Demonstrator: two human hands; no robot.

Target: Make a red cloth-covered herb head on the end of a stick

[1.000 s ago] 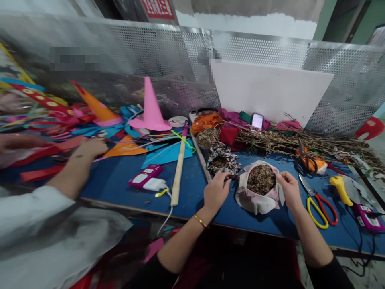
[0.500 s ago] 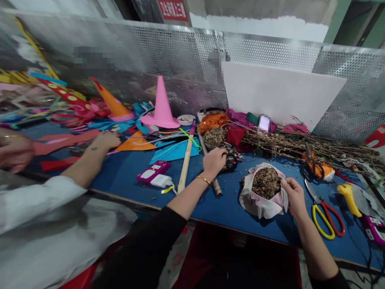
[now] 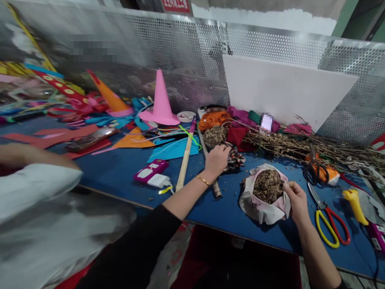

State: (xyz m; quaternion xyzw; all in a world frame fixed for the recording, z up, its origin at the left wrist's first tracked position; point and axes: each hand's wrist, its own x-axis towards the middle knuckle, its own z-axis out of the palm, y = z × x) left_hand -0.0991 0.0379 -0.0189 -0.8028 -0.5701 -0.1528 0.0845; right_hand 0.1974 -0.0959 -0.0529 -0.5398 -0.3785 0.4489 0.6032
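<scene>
My right hand (image 3: 296,199) pinches the right rim of a white and pink cloth pouch (image 3: 264,215), which stands open on the blue table. Crumbly brown dried plant matter (image 3: 268,186) fills the pouch's mouth. Farther back and to the left, my left hand (image 3: 217,161), with a gold bangle at the wrist, has its fingers curled on a dark bundle with colourful specks (image 3: 236,159). Its fingertips are partly hidden. Behind that hand lies a clump of dried plant matter (image 3: 215,136), with a red cloth (image 3: 237,135) beside it.
Scissors with yellow and red handles (image 3: 332,226), black-handled scissors (image 3: 315,170) and a yellow-handled tool (image 3: 355,204) lie at right. Dry stalks (image 3: 300,144) run along the back. At left are a wooden stick (image 3: 185,162), a purple device (image 3: 152,170), a pink cone hat (image 3: 160,102) and a co-worker's arm (image 3: 33,155).
My left hand has shifted slightly, and more of the speckled bundle shows beside it. My right hand still holds the pouch rim. The co-worker's hand has drawn back left, uncovering a dark shiny object.
</scene>
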